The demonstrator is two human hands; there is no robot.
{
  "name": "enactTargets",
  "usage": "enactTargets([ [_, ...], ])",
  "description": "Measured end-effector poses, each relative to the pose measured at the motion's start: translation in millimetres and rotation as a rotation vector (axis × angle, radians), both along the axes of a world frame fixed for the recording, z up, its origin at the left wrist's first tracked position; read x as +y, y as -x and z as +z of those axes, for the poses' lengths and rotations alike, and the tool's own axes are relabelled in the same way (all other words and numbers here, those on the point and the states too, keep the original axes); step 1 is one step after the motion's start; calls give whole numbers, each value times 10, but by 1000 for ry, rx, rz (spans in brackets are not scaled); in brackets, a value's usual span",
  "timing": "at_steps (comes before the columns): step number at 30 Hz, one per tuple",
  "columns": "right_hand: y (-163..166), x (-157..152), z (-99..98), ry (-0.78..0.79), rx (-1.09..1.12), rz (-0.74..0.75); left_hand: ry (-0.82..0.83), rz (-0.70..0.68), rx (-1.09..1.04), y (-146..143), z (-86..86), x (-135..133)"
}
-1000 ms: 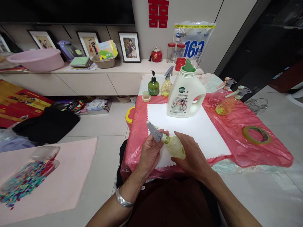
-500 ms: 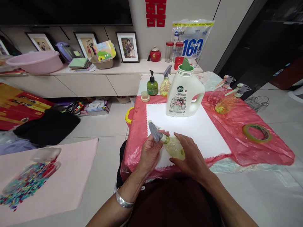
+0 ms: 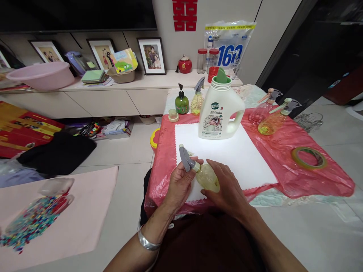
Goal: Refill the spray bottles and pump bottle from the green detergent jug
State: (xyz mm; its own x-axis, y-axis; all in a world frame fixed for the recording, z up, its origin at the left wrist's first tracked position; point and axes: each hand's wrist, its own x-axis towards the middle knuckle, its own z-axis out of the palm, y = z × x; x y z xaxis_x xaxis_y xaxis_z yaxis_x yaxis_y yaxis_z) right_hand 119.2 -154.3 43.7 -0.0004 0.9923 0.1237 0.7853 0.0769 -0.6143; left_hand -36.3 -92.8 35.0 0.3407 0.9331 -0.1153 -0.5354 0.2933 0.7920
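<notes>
Between my two hands is a pale yellow spray bottle (image 3: 208, 176), tilted with its grey trigger head up to the left. My left hand (image 3: 180, 182) closes round the neck and trigger head. Round the lower body of the bottle wraps my right hand (image 3: 227, 185), thumb below and fingers above. Under them lies a white sheet (image 3: 187, 138) with a scalloped edge. A large white detergent jug (image 3: 220, 113) stands uncapped on that sheet, with a green piece (image 3: 221, 76) in its mouth.
Behind the jug stand a green pump bottle (image 3: 182, 102), another spray bottle (image 3: 196, 100) and a small cap (image 3: 172, 115). To the right are a pink spray bottle (image 3: 262, 111), a yellow one (image 3: 269, 122) and a tape roll (image 3: 309, 158). Red plastic (image 3: 326, 177) covers the table.
Both hands keep hold of the spray bottle, with its tilt almost the same. The view has shifted very slightly; nothing else has visibly moved.
</notes>
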Motion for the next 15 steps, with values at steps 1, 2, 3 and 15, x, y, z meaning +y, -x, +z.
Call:
enactTargets([
  [1,6,0,-4,-3,12,-1,-6,-3,-3,3,-3,1],
  [2,12,0,-7,-2,24,-3,-12,-4,-9,6,-2,2],
  [3,18,-1,-9,3,36,-5,-16,-7,-15,8,4,4],
  [15,121,-35,-56,28,144,-30,-42,97,69,0,1,-34],
])
